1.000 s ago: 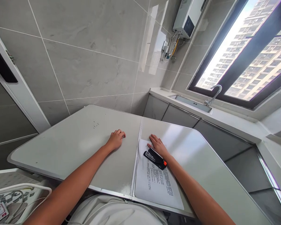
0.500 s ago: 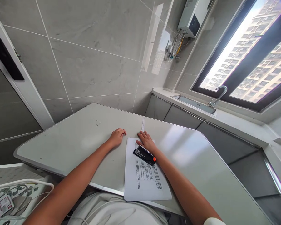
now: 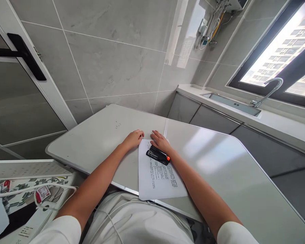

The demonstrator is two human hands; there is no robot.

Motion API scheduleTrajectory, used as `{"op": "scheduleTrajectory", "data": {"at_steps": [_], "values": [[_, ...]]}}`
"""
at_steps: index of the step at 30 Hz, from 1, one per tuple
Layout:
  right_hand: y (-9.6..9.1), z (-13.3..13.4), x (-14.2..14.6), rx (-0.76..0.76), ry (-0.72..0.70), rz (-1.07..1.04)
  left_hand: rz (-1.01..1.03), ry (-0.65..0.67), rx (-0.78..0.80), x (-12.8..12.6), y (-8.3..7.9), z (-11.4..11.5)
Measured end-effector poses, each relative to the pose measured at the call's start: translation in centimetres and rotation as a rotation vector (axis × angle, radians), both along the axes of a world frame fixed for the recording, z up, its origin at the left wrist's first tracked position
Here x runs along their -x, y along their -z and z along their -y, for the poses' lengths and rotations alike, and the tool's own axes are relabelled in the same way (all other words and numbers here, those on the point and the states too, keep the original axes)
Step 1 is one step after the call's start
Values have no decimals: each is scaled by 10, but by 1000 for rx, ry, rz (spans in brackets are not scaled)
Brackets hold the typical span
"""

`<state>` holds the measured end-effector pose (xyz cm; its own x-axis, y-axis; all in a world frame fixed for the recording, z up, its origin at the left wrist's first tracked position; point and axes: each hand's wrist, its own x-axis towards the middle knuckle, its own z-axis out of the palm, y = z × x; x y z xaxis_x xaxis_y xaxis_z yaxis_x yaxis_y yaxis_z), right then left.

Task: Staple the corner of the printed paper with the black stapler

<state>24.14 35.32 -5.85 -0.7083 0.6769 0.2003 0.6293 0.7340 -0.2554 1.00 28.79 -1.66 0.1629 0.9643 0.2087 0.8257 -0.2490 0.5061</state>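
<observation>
Right fingers (image 3: 156, 135) just beyond stapler (image 3: 158, 156)

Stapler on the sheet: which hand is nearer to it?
Right. The right hand lies just beyond the stapler; the left hand is farther, by the far left corner of the sheet.

A curved faucet (image 3: 271, 92) stood beside a sink (image 3: 226, 100) below the window (image 3: 269, 62); a black handle (image 3: 26, 56) sat on the door (image 3: 17, 98), and a white bin (image 3: 27, 162) held what looked like a small red-and-white box (image 3: 42, 194)
</observation>
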Motion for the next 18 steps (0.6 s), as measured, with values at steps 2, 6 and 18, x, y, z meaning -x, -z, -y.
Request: {"op": "scheduleTrajectory", "data": {"at_steps": [2,6,18], "values": [[0,7,-8,-11,79,-25,-51,-4,96,4,-14,19],[3,22,-23,0,198,-53,-21,49,109,5,-27,71],[4,5,15,65,224,91,40,35,-45,14,31,142]]}}
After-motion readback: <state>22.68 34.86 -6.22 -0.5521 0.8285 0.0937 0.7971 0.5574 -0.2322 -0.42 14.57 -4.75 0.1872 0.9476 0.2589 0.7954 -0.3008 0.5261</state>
